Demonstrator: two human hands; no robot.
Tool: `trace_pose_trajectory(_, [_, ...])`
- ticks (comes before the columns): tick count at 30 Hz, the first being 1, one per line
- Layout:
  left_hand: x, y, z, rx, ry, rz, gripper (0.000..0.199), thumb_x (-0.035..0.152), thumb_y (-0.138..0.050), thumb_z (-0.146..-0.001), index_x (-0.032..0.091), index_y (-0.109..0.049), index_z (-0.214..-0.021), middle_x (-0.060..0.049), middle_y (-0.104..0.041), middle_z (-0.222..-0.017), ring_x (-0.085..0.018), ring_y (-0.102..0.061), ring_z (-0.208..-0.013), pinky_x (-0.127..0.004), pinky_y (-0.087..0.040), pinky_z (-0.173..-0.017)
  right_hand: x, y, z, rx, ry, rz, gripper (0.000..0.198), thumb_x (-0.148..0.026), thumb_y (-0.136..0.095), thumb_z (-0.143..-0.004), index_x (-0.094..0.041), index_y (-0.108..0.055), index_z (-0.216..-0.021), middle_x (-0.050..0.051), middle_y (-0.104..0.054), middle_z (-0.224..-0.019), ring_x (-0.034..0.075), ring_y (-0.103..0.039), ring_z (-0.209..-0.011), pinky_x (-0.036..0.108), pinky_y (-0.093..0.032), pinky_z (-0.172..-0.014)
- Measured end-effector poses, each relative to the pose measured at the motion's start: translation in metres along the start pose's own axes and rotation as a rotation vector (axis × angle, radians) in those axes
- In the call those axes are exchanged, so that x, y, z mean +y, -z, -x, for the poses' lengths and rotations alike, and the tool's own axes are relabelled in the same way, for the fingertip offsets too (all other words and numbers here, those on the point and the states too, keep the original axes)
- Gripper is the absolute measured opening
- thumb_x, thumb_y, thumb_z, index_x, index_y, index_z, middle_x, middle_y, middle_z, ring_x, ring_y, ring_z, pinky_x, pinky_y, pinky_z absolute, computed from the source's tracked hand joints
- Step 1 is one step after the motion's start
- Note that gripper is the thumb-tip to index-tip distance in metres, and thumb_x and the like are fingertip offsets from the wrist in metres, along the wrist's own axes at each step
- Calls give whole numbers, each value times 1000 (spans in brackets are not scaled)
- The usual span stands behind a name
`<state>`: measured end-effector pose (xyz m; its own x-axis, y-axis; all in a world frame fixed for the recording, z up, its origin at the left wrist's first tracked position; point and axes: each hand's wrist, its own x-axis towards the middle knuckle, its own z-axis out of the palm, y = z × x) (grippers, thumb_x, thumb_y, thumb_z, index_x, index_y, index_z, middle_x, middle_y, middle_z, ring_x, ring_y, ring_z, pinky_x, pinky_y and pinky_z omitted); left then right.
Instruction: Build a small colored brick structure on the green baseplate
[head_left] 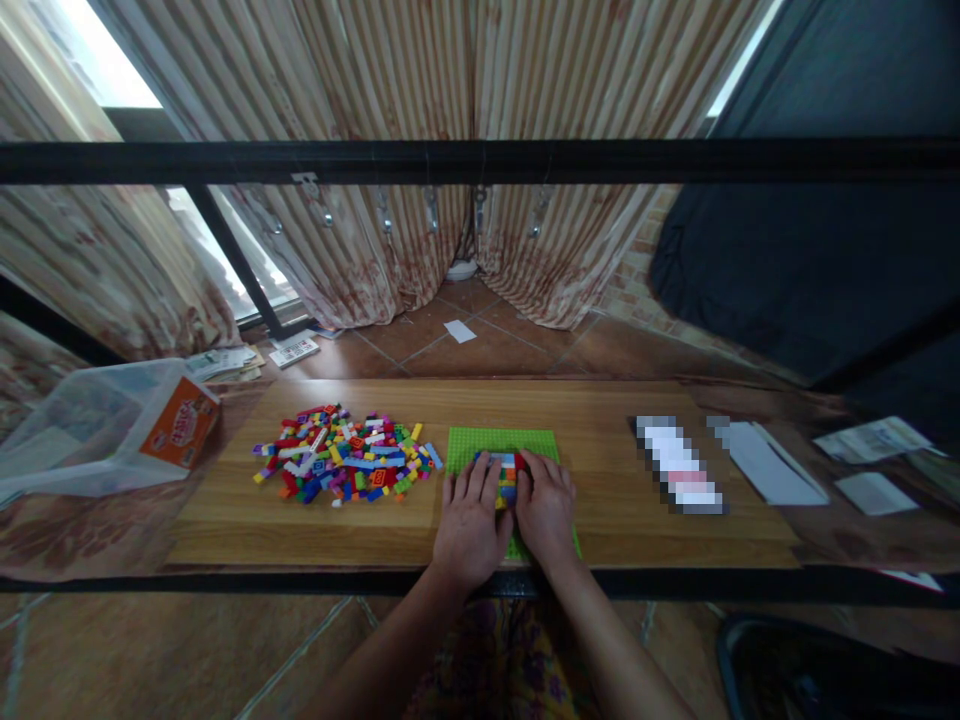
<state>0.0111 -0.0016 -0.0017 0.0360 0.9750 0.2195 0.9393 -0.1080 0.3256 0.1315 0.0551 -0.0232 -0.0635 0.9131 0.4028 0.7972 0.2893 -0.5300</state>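
Note:
A green studded baseplate (465,440) lies on the wooden board in front of me. On it sits a low build of toy bricks (508,478) in blue, white, red, yellow and orange. My left hand (474,525) rests over the build's left side, its fingers bent down onto the bricks. From the right, my right hand (546,503) closes against the other side, with its fingertips near a red brick. Both hands cover much of the build, so its full outline is hidden.
Left of the baseplate, a heap of loose toy bricks (352,455) spreads over the wooden board (600,540). A clear plastic bin (97,400) with an orange label lies farther left. To the right are a pixelated flat object (679,465) and white papers (776,463). A black bar (480,162) crosses beyond.

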Motion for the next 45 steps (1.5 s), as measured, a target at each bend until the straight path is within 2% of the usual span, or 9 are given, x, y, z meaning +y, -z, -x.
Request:
trace_pose_trajectory(20, [-1,-1,2,-2,-6,-3,61,30,-50,-87,19,-34,-145,-10,-39,-149,-30,-37,-133,-52,-30,-109,3,-1,1,5,4,-43,38,-27,-39,-91,-15,-60,-120,14,-65,-113,25,-53,-104,42,-39,-89])
trace_pose_trajectory(33, [0,1,1,-11,-5,-2,60,31,-49,-88,18,-35,-144,-10,-39,-150,-29,-37,-134,-51,-31,-110,3,0,0,11,17,-26,37,-35,-40,-94,-15,-63,-115,13,-66,-112,24,-53,-101,40,-40,-88])
trace_pose_trajectory(45, [0,2,1,-20,3,14,61,29,-51,-86,18,-35,-144,-10,-35,-152,-29,-36,-135,-52,-30,-111,2,-1,1,11,17,-21,47,-50,-46,-90,-15,-62,-117,13,-65,-112,27,-53,-103,41,-39,-88])
